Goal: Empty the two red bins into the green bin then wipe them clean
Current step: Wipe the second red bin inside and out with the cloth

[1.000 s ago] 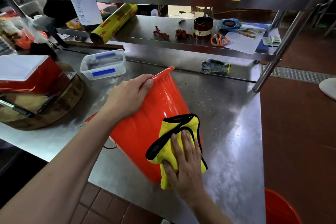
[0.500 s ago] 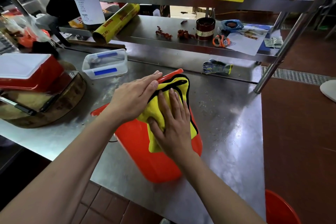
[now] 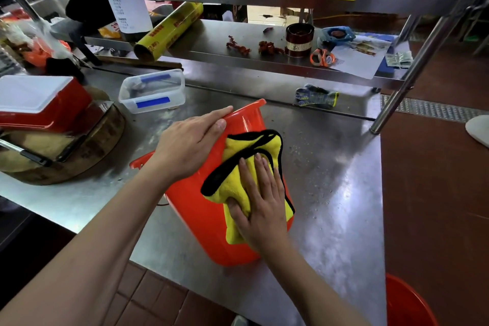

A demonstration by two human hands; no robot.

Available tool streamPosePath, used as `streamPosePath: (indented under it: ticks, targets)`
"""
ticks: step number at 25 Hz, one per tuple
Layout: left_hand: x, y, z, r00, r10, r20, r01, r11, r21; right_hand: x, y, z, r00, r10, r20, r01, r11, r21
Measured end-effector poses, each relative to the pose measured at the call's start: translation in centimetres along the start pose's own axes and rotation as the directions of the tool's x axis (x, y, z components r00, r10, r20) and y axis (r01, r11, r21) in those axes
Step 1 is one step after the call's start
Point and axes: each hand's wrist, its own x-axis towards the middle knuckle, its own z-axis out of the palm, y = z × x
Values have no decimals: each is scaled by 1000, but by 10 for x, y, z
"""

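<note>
One glossy tapered red bin [image 3: 201,219], fuzzy yellow cloth [image 3: 238,182]

Red plastic bin [image 3: 201,209] lying on its side on the steel table [image 3: 338,193]; left hand [image 3: 190,144] steadies its rim, right hand [image 3: 260,200] presses a black-edged yellow cloth [image 3: 238,182] against its wall.

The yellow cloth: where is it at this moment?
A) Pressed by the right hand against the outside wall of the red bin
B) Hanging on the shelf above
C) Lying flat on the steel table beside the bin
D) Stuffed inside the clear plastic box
A: the right hand presses the yellow cloth flat onto the outer wall of the red bin, which the left hand steadies at the rim.
</note>
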Motion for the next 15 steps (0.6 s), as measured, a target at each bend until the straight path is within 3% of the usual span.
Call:
streamPosePath:
  ticks: [9, 15]
  targets:
    - [-2, -5, 2, 1000, -3, -2, 3, 999, 54, -73, 41, 0, 998, 58, 41, -60, 995, 73]
    - [3, -10, 2, 1000, -20, 13, 19, 999, 40, -36, 27, -4, 992, 109, 60, -116, 986, 117]
